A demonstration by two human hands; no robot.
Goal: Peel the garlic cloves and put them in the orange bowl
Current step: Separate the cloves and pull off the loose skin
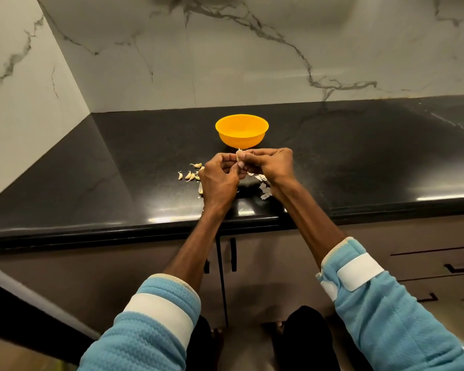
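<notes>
An orange bowl point(241, 131) stands on the black countertop point(91, 183), just beyond my hands. My left hand point(219, 178) and my right hand point(275, 164) meet above the counter and both pinch one garlic clove point(239, 154), whose pale tip shows between the fingertips. Several unpeeled cloves point(189, 174) lie on the counter to the left of my left hand. White peel scraps point(264, 190) lie under and beside my right wrist. The bowl's inside looks bare from this angle.
A marble wall point(252, 62) backs the counter and another closes its left side. The counter's front edge point(145, 226) runs below my wrists, with cabinet doors and drawer handles point(233, 254) beneath it.
</notes>
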